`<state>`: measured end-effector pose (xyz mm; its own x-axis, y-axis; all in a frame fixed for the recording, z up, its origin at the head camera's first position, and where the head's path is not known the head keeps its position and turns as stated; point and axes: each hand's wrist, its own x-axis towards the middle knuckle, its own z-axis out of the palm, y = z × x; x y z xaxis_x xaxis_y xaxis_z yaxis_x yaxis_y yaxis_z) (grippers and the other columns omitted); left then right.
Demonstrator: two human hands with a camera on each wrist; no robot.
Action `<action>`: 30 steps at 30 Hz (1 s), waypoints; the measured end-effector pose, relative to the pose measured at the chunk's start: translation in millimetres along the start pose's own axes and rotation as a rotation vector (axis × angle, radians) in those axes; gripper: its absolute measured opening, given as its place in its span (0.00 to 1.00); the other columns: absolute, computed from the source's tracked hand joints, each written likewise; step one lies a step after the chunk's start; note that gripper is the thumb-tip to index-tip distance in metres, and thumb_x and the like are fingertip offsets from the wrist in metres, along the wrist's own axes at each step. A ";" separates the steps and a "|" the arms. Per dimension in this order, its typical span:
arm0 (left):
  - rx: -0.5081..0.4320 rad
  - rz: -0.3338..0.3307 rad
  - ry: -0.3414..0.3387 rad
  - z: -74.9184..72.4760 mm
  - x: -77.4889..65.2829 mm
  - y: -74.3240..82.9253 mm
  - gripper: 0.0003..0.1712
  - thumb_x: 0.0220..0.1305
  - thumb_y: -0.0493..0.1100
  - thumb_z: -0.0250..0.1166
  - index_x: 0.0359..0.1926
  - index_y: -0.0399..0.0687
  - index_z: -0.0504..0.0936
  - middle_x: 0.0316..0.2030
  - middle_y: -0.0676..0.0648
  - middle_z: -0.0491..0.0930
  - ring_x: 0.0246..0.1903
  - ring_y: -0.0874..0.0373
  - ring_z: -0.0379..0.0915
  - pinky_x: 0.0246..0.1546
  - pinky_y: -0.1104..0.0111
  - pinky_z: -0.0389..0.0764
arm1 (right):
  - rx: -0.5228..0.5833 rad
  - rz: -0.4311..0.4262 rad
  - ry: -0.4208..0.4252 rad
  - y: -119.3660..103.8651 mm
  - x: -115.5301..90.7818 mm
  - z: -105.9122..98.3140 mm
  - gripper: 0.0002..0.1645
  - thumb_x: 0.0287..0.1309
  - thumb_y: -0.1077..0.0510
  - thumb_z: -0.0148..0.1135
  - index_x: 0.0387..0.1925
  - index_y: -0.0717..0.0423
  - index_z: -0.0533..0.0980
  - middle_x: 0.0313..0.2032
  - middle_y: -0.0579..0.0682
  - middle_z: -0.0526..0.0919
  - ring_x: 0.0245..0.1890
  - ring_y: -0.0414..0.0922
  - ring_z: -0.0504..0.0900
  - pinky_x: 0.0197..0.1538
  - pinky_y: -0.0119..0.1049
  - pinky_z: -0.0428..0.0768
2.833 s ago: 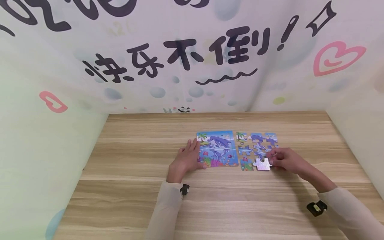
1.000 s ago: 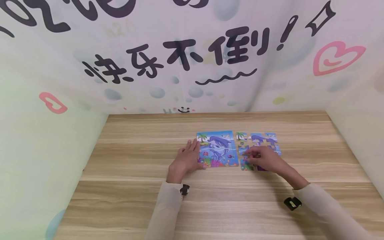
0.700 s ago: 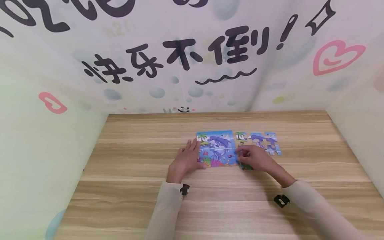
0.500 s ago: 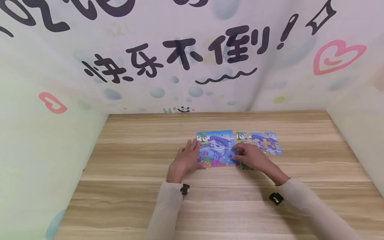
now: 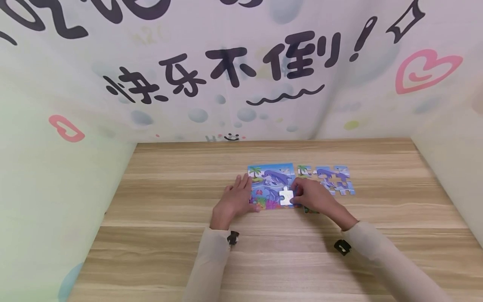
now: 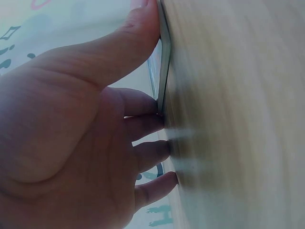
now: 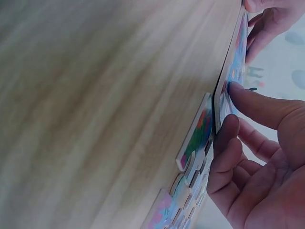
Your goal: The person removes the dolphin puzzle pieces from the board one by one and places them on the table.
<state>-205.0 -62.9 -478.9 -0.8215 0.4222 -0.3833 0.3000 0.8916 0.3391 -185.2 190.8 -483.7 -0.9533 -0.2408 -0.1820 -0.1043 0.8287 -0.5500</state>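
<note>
My left hand (image 5: 235, 200) rests at the left edge of the dolphin puzzle board (image 5: 260, 185), fingers straight along that side and thumb at the front corner. In the left wrist view, the thumb lies over the edge of the board and the fingertips touch the table. Over the board's lower right, my right hand (image 5: 315, 196) pinches a puzzle piece (image 5: 285, 197), which shines white in the light. The right wrist view shows the right thumb (image 7: 259, 106) on the board's picture side and the other fingers curled by its edge.
Several loose puzzle pieces (image 5: 344, 187) lie in spaced rows right of the board. A palm tree piece (image 5: 303, 170) is at their far left. In front of these, the right hand partly covers a green corner piece (image 7: 196, 136). The wood-grain table (image 5: 170, 188) meets a printed wall cloth behind.
My right hand has moved left from the loose pieces to the board's lower right. A piece there now shines white, where a fish picture showed before. My left hand has stayed in place.
</note>
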 end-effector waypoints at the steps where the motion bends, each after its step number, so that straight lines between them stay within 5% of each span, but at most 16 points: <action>1: -0.002 -0.002 0.000 0.0 0.0 0.1 0.59 0.61 0.61 0.68 0.79 0.44 0.43 0.79 0.45 0.38 0.78 0.49 0.30 0.75 0.49 0.48 | 0.005 0.002 0.006 -0.4 -0.1 0.1 0.12 0.55 0.57 0.72 0.38 0.55 0.78 0.30 0.47 0.82 0.29 0.42 0.78 0.34 0.38 0.76; 13: -0.013 -0.011 -0.002 -0.5 -1.2 -0.5 0.59 0.61 0.61 0.67 0.79 0.44 0.43 0.79 0.46 0.37 0.78 0.49 0.29 0.75 0.49 0.48 | 0.306 0.018 -0.028 2.6 1.7 -0.1 0.06 0.63 0.63 0.65 0.34 0.59 0.75 0.28 0.51 0.86 0.22 0.45 0.84 0.31 0.37 0.81; 30: 0.005 -0.009 0.002 0.2 -0.1 -1.2 0.60 0.61 0.61 0.67 0.79 0.44 0.42 0.79 0.45 0.37 0.78 0.49 0.30 0.75 0.49 0.48 | 0.456 0.100 -0.012 21.8 -10.6 -16.1 0.11 0.65 0.61 0.63 0.45 0.64 0.77 0.34 0.55 0.87 0.29 0.45 0.83 0.31 0.34 0.80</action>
<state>-205.2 -63.9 -479.5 -0.8254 0.4135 -0.3844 0.2948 0.8963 0.3313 -181.9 219.6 -480.6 -0.9489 -0.1788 -0.2602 0.1257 0.5421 -0.8309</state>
